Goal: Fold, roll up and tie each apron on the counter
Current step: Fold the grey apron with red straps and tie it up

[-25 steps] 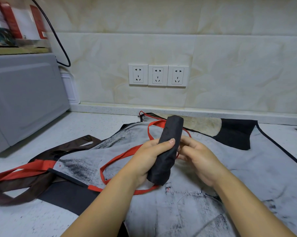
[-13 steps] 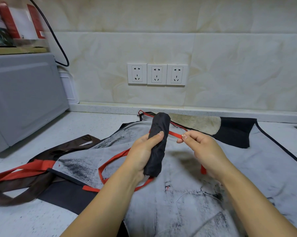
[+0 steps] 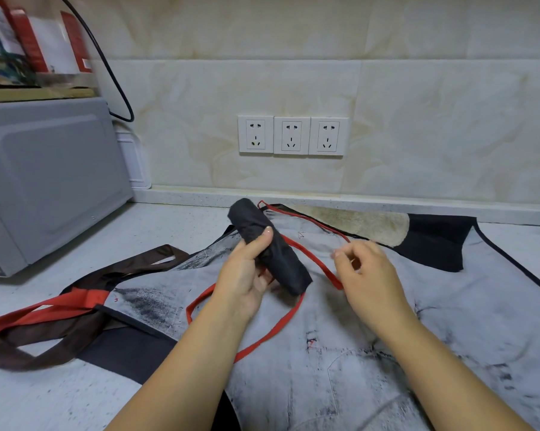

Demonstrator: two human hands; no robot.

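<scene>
l hand point(image 3: 246, 276) grip clamped round rolled apron point(image 3: 288, 270); r hand point(image 3: 371, 275) curled by red strap point(image 3: 312, 259) (hold unclear).

I log, left: grey microwave point(image 3: 44, 181); wooden board point(image 3: 38, 94) on top, carrying blurred red-and-white packages point(image 3: 35, 42). Black cable point(image 3: 113, 73) hangs down the marbled wall tiles point(image 3: 418, 119). Centre: three white sockets point(image 3: 292, 135), side by side.

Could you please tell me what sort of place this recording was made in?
Most likely a home kitchen: a grey microwave stands on a speckled counter, with three wall sockets in the marbled tile wall behind it.
</scene>
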